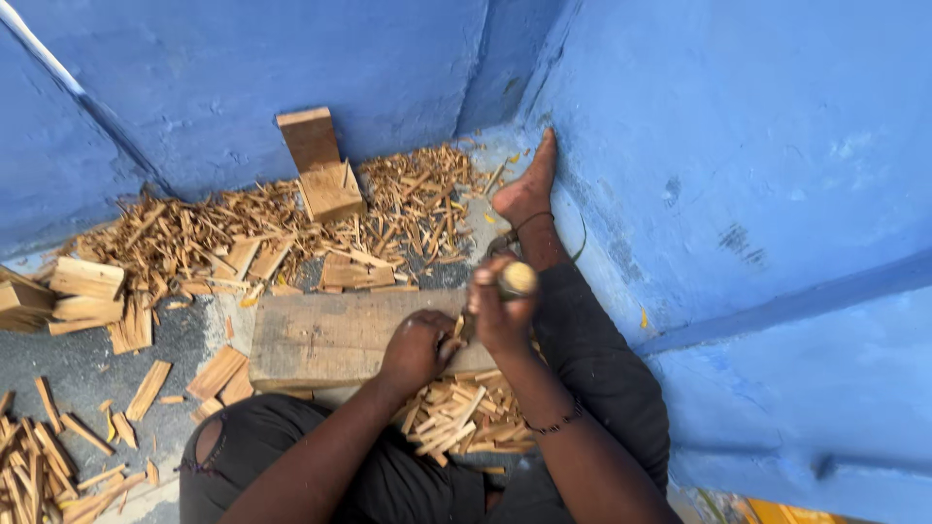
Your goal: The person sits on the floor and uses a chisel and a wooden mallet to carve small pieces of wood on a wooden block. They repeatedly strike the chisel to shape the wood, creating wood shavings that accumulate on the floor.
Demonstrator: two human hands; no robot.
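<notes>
Left hand (416,351) is clamped on a small wood piece, hard to make out, at the near right edge of the plank (335,337). Right hand (500,309) grips a wooden-handled tool (516,279) just above it. Keep fingers clear, split straight; sticks (464,415) pile below the plank.

You have no packages, labels, signs or screens in front of you here: nothing boxed, wrapped, printed or lit shows anywhere in the head view, from the walls to the ground around your legs
</notes>
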